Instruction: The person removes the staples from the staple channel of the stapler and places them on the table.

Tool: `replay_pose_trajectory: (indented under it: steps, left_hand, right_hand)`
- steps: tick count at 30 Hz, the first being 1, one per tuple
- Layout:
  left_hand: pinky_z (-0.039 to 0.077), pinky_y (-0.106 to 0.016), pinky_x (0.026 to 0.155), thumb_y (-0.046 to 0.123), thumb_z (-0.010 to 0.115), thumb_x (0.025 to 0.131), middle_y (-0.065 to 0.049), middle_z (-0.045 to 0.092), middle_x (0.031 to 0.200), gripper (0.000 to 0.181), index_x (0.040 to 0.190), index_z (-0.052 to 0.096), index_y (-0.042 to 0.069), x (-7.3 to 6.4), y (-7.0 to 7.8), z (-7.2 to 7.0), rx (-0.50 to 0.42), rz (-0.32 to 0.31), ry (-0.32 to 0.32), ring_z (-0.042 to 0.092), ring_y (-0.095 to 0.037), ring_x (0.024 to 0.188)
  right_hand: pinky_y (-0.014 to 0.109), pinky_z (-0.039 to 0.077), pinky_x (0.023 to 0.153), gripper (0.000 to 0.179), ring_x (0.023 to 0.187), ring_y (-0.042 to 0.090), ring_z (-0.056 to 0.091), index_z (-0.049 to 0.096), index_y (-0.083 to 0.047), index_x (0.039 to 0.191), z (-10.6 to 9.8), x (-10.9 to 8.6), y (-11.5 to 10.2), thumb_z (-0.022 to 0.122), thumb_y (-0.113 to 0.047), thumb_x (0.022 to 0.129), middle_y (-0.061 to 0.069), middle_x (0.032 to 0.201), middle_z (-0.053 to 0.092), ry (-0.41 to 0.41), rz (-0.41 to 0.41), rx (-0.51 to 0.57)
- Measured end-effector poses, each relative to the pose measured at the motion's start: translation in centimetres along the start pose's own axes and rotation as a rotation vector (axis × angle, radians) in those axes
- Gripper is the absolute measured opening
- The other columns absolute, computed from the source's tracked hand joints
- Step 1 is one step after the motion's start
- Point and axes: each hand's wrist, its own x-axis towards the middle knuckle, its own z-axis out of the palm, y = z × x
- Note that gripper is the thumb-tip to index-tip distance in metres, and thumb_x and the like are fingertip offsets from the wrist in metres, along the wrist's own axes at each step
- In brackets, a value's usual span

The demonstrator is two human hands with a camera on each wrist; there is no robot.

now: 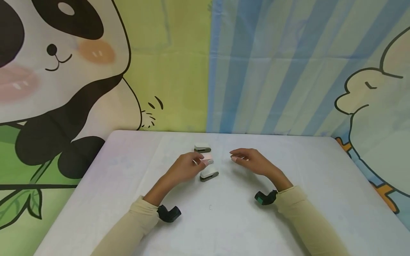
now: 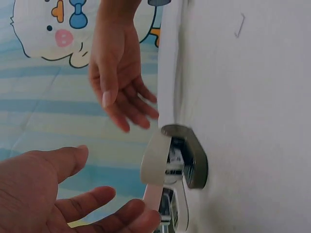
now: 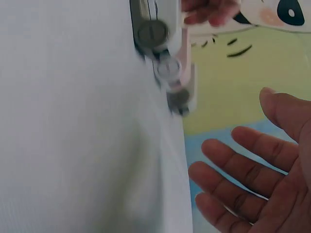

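Three small lever tools, which look like single-hole punches, stand in a row on the white table. The nearest hole punch (image 1: 209, 174) has a white top, grey base and metal between. Behind it sits a pink hole punch (image 1: 207, 156), partly covered by my left hand (image 1: 189, 166). A white and grey hole punch (image 1: 202, 148) is farthest. My left hand's fingers are spread beside the row in the left wrist view; whether a fingertip touches the pink punch I cannot tell. Right of the row, my right hand (image 1: 251, 160) hovers with loose fingers, holding nothing.
The white table (image 1: 243, 224) ends at a back edge against a printed cloth with a panda (image 1: 64, 81) and blue stripes. A small staple-like mark (image 2: 239, 25) shows on the tabletop. A black wrist device (image 1: 169, 214) sits at each sleeve.
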Motion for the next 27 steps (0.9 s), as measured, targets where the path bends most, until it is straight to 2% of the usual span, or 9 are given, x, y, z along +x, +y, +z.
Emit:
replay_pose_trajectory:
  steps: [5, 8, 13, 15, 17, 19, 20, 22, 27]
  left_hand:
    - [0.049, -0.031, 0.067, 0.034, 0.07, 0.09, -0.011, 0.066, 0.109, 0.042, 0.12, 0.066, 0.005, -0.1, -0.1, 1.1, -0.024, 0.018, -0.074, 0.061, -0.013, 0.082]
    - [0.049, -0.032, 0.069, 0.035, 0.072, 0.089, -0.012, 0.065, 0.115, 0.047, 0.125, 0.063, 0.006, -0.1, -0.2, 1.6, -0.04, 0.034, -0.117, 0.062, -0.015, 0.088]
    - [0.049, -0.033, 0.077, 0.032, 0.075, 0.087, -0.011, 0.061, 0.127, 0.051, 0.129, 0.062, 0.006, 0.1, -0.3, 2.1, -0.015, 0.087, -0.157, 0.061, -0.022, 0.106]
    - [0.048, -0.032, 0.073, 0.028, 0.075, 0.087, -0.011, 0.06, 0.129, 0.047, 0.126, 0.063, 0.006, 0.2, -0.5, 2.3, 0.001, 0.122, -0.179, 0.063, -0.021, 0.097]
    - [0.044, -0.029, 0.065, 0.027, 0.075, 0.086, -0.008, 0.066, 0.114, 0.037, 0.117, 0.067, 0.007, 0.4, -0.8, 2.5, 0.025, 0.151, -0.196, 0.061, -0.015, 0.08]
    - [0.04, -0.026, 0.059, 0.023, 0.076, 0.085, -0.003, 0.067, 0.093, 0.027, 0.106, 0.07, 0.008, 0.5, -1.1, 2.6, 0.046, 0.164, -0.195, 0.052, -0.01, 0.066]
    - [0.038, -0.027, 0.056, 0.021, 0.078, 0.084, 0.0, 0.064, 0.082, 0.022, 0.1, 0.07, 0.008, 0.6, -1.2, 2.6, 0.053, 0.171, -0.192, 0.046, -0.01, 0.06]
    - [0.036, -0.026, 0.054, 0.016, 0.08, 0.081, 0.004, 0.054, 0.067, 0.016, 0.09, 0.069, 0.008, 0.7, -1.4, 2.7, 0.071, 0.172, -0.186, 0.043, -0.007, 0.057]
    - [0.04, -0.026, 0.056, 0.01, 0.083, 0.077, 0.005, 0.055, 0.068, 0.017, 0.085, 0.069, 0.005, 0.9, -1.4, 3.1, 0.135, 0.192, -0.197, 0.047, -0.009, 0.062]
  right_hand:
    - [0.049, 0.043, 0.096, 0.042, 0.117, 0.026, 0.057, 0.058, 0.0, 0.131, 2.4, 1.0, -1.1, 0.061, -0.025, 0.098, 0.011, 0.129, 0.06, -0.095, -0.104, 0.067]
    - [0.049, 0.044, 0.095, 0.043, 0.118, 0.027, 0.056, 0.057, -0.001, 0.132, 3.5, 1.3, -1.6, 0.064, -0.025, 0.096, 0.012, 0.131, 0.058, -0.143, -0.151, 0.07]
    - [0.04, 0.049, 0.088, 0.042, 0.109, 0.023, 0.061, 0.058, -0.003, 0.131, 4.3, 1.4, -1.8, 0.066, -0.022, 0.095, 0.01, 0.13, 0.059, -0.173, -0.167, 0.04]
    - [0.037, 0.05, 0.085, 0.039, 0.104, 0.023, 0.063, 0.059, -0.002, 0.129, 4.5, 1.4, -2.0, 0.067, -0.015, 0.093, 0.01, 0.127, 0.06, -0.173, -0.163, 0.04]
    - [0.035, 0.05, 0.083, 0.037, 0.1, 0.022, 0.062, 0.061, -0.002, 0.126, 4.6, 1.5, -2.2, 0.069, -0.011, 0.092, 0.009, 0.122, 0.061, -0.175, -0.17, 0.011]
    - [0.033, 0.049, 0.081, 0.033, 0.096, 0.02, 0.061, 0.064, -0.004, 0.122, 4.8, 1.7, -2.6, 0.07, -0.011, 0.09, 0.006, 0.114, 0.062, -0.174, -0.175, -0.044]
    - [0.033, 0.049, 0.081, 0.031, 0.095, 0.019, 0.06, 0.065, -0.005, 0.12, 4.9, 1.7, -2.7, 0.071, -0.012, 0.09, 0.004, 0.111, 0.062, -0.172, -0.176, -0.076]
    - [0.032, 0.048, 0.08, 0.027, 0.093, 0.017, 0.058, 0.067, -0.008, 0.115, 5.0, 1.8, -2.9, 0.072, -0.015, 0.09, 0.0, 0.106, 0.06, -0.174, -0.175, -0.137]
    - [0.031, 0.047, 0.079, 0.021, 0.09, 0.014, 0.057, 0.067, -0.009, 0.11, 4.9, 1.4, -2.9, 0.072, -0.015, 0.09, -0.001, 0.102, 0.06, -0.167, -0.169, -0.171]
